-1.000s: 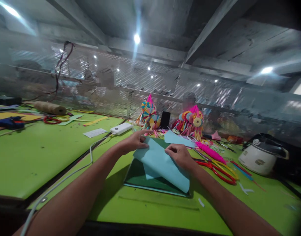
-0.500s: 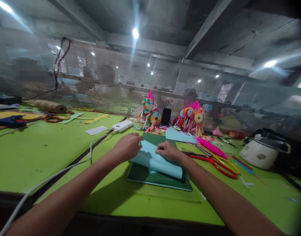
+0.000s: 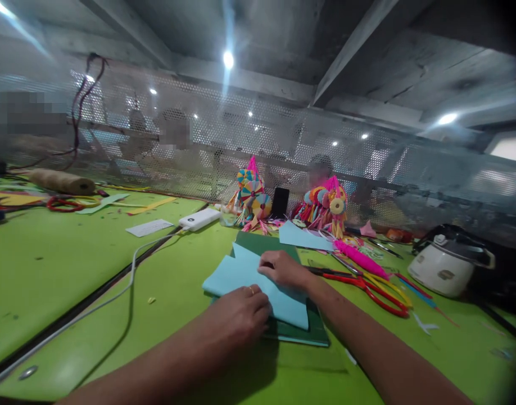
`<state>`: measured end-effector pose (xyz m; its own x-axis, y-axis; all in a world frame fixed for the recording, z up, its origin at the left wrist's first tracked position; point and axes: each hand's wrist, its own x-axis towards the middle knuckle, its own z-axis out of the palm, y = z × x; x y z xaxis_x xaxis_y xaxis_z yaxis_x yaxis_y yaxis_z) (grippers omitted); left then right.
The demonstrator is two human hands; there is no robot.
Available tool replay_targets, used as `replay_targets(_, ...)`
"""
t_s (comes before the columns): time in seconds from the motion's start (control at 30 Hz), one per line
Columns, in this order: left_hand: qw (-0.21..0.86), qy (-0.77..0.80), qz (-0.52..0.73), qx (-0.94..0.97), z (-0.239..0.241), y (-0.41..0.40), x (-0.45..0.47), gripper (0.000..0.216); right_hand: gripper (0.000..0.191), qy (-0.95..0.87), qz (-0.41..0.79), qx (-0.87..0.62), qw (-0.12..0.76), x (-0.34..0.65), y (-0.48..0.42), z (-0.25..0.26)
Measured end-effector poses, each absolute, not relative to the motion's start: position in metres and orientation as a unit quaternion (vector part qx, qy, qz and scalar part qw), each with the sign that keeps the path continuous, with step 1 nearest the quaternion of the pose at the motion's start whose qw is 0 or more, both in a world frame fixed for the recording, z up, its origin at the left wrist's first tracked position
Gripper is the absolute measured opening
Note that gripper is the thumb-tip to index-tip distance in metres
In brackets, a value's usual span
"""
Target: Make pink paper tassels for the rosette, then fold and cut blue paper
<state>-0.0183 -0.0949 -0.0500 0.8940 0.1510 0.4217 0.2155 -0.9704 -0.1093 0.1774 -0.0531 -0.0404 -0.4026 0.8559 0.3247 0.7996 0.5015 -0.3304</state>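
A folded sheet of light-blue paper (image 3: 241,270) lies over a dark green book or board (image 3: 298,333) on the table. My left hand (image 3: 245,312), with a ring on one finger, is closed at the paper's near edge, its fingertips mostly hidden beneath the knuckles. Farther up, my right hand (image 3: 283,270) rests on the paper with its fingers curled and pressed together against it. The paper's left part sticks out past the green board.
Red-handled scissors (image 3: 374,292) lie right of my right hand, beside a bright pink bundle (image 3: 361,259). Behind stand colourful tasselled ornaments (image 3: 253,194) and a black phone (image 3: 280,202). A white power bank (image 3: 199,219) with its cable is left; a white pot (image 3: 437,264) stands right.
My left hand has come from the paper's far left corner down to its near edge. The paper's raised near flap now lies flatter. My right hand stays on the paper.
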Motion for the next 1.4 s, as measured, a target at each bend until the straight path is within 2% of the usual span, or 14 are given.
replay_targets(0.2,0.147,-0.097,-0.182,-0.967,-0.059,-0.097,-0.012,0.017,0.007,-0.826,0.054,-0.516,0.221,0.174,-0.054,-0.038)
replay_targets(0.33,0.16,-0.095,-0.17,-0.968,-0.056,-0.1,-0.015,0.012,0.007,-0.825,0.043,-0.52,0.218,0.173,-0.055,-0.04)
replay_targets(0.6,0.19,-0.104,-0.182,-0.959,-0.065,-0.102,-0.013,0.02,0.005,-0.823,0.032,-0.52,0.228,0.175,-0.053,-0.047)
replay_targets(0.8,0.208,-0.114,-0.157,-0.959,-0.062,-0.107,-0.012,0.016,0.005,-0.818,0.036,-0.523,0.237,0.177,-0.053,-0.049)
replay_targets(1.27,0.204,-0.109,-0.157,-0.96,-0.054,-0.115,-0.015,0.018,0.007,-0.813,0.067,-0.525,0.243,0.179,-0.052,-0.047)
replay_targets(1.4,0.144,-0.145,-0.172,-0.964,-0.047,-0.117,-0.022,0.017,0.008,-0.815,0.071,-0.52,0.246,0.179,-0.052,-0.046)
